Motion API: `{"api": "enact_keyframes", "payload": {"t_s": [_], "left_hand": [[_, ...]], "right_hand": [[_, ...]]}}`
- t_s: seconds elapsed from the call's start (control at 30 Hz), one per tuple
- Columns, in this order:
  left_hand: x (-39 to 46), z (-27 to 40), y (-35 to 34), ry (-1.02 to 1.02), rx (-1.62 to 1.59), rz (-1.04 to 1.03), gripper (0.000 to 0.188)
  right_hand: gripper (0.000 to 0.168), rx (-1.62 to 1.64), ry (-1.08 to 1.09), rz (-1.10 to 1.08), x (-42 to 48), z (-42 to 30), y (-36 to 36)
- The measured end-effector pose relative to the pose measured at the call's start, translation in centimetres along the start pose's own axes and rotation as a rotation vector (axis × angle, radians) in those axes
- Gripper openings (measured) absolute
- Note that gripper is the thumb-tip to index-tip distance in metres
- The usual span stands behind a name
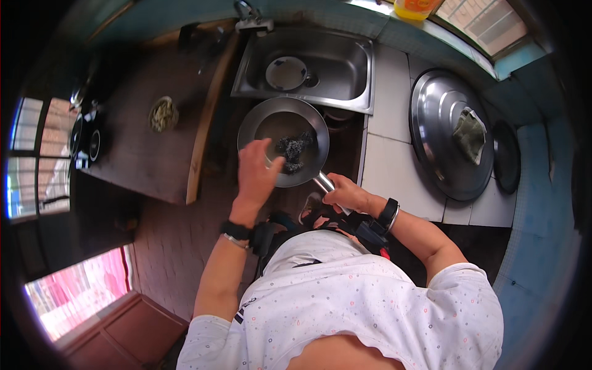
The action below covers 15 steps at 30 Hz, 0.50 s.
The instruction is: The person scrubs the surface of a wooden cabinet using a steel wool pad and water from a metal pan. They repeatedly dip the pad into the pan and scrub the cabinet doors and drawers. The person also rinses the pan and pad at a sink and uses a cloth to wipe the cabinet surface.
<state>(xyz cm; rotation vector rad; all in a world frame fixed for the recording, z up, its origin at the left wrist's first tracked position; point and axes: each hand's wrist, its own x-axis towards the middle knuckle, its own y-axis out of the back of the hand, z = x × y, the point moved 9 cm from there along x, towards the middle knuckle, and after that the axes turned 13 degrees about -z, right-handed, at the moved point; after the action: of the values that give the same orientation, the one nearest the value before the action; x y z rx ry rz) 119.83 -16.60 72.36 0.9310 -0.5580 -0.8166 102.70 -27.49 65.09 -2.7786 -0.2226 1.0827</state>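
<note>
My right hand [346, 190] is closed around the metal handle [325, 181] of a wide steel wok [315, 120], which is held in front of the sink. Inside the wok lies a dark, curly scouring pad [294, 149], probably of steel wool. Over the left side of the wok is my left hand [260, 169], slightly blurred, with its fingers apart and nothing in them. Whether its fingertips touch the wok's rim, I cannot tell.
Beyond the wok is a stainless steel sink [340, 60] with a plate [286, 73] in it and a faucet [249, 21] behind. A large metal lid [444, 157] bearing a green cloth [471, 134] lies on the tiled counter [388, 162]. The wooden table [125, 138] at left holds a bowl of food [163, 114].
</note>
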Motion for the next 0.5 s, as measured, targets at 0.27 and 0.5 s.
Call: {"api": "enact_keyframes", "payload": {"t_s": [0.27,0.5], "left_hand": [[16.3,0.2,-11.4,0.051,0.054,-0.576,0.035],[25.7,0.1,-10.7,-0.210,-0.244,-0.472,0.027]], "right_hand": [[0.024,0.061,0.030,0.220,2.7,-3.1,7.6],[0.024,0.282,0.083,0.429,6.0,-3.7,13.1]]}}
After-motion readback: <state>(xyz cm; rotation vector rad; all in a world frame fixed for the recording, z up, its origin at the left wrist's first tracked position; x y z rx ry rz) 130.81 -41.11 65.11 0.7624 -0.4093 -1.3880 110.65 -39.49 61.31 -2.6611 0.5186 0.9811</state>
